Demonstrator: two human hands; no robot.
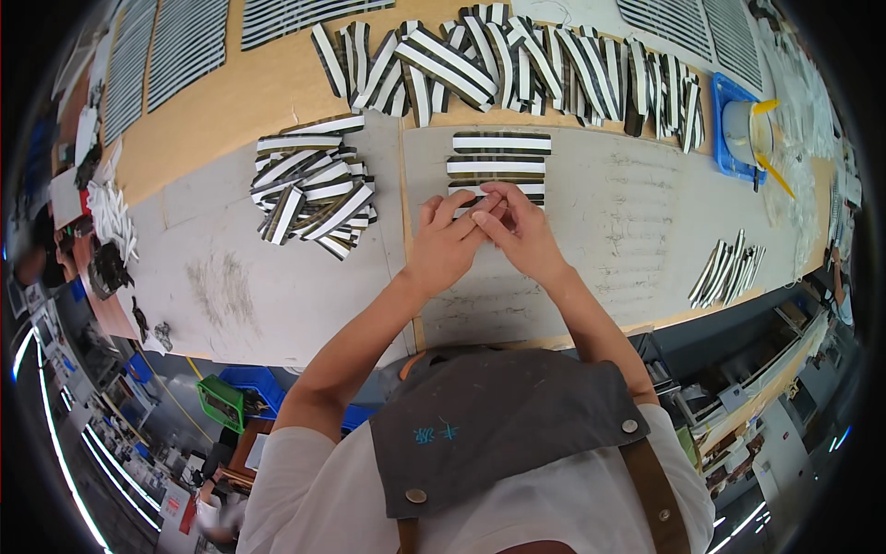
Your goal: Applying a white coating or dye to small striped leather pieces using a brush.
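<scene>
My left hand [446, 247] and my right hand [528, 238] meet over a small column of black-and-white striped strips, their fingertips close together. Both have bent fingers, and whatever is pinched between them is hidden. Beneath the fingers lies a striped strip [530, 188], partly covered. Farther up, a second strip [496, 167] and a third strip [501, 143] lie flat and roughly parallel. Left of my hands is a loose, crisscrossed pile of similar strips [318, 185].
A long row of striped strips [448, 66] spans the table's far side. At right, a blue tray [723, 92] bears a tub [744, 129] with yellow-handled tools. Several thin strips [726, 270] lie near the right edge. Striped sheets [189, 51] are at the far left.
</scene>
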